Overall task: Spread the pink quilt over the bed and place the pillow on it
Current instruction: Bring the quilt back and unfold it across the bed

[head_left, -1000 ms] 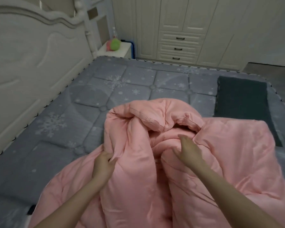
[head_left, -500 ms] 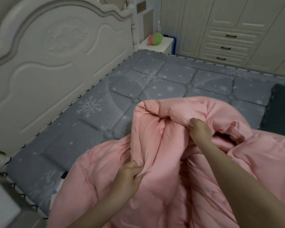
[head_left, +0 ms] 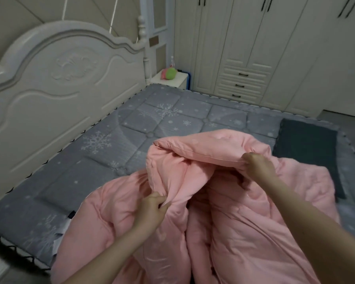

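The pink quilt (head_left: pixel 230 218) lies bunched in a heap on the near part of the grey snowflake mattress (head_left: pixel 152 124). My left hand (head_left: pixel 150 212) pinches a fold of it near the front of the heap. My right hand (head_left: pixel 257 166) grips the quilt's seamed edge higher up and to the right, holding that edge lifted so a hollow opens beneath it. A dark grey flat rectangle (head_left: pixel 307 146), possibly the pillow, lies on the mattress at the right, partly behind the quilt.
A white carved headboard (head_left: pixel 55 83) runs along the left. A nightstand (head_left: pixel 170 79) with a pink and green object stands in the far corner. Cream wardrobes with drawers (head_left: pixel 242 85) line the back wall. Floor shows at far right.
My right hand went from resting on the heap to gripping the quilt's edge and has pulled it up and rightward. My left hand keeps its fold. The view has swung toward the headboard.
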